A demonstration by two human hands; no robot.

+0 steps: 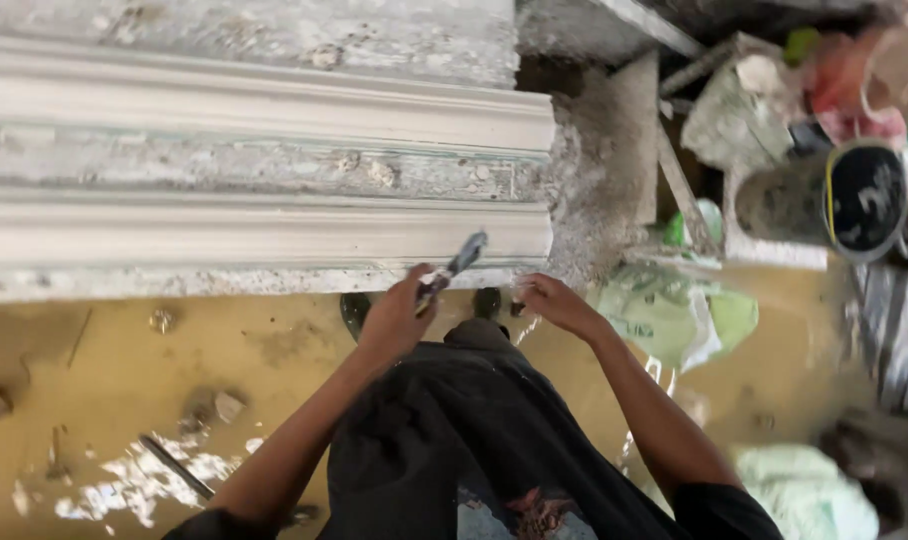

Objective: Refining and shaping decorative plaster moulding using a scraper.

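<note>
- Slim grey-bladed hand tool (454,268): left hand (394,318) has its fingers wrapped tight round the handle, blade tip touching the white moulded plaster strip (274,232).
- Looks light and stiff; best held by the handle.
- Right hand (557,303) pinches narrowly at the strip's end; the strip is likely heavy and brittle.

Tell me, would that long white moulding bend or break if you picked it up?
The white moulding looks cast and thick, so probably stiff and heavy. Its crumbly, chipped end suggests it could crack if dropped. Being long, it would likely need both ends supported.
</note>
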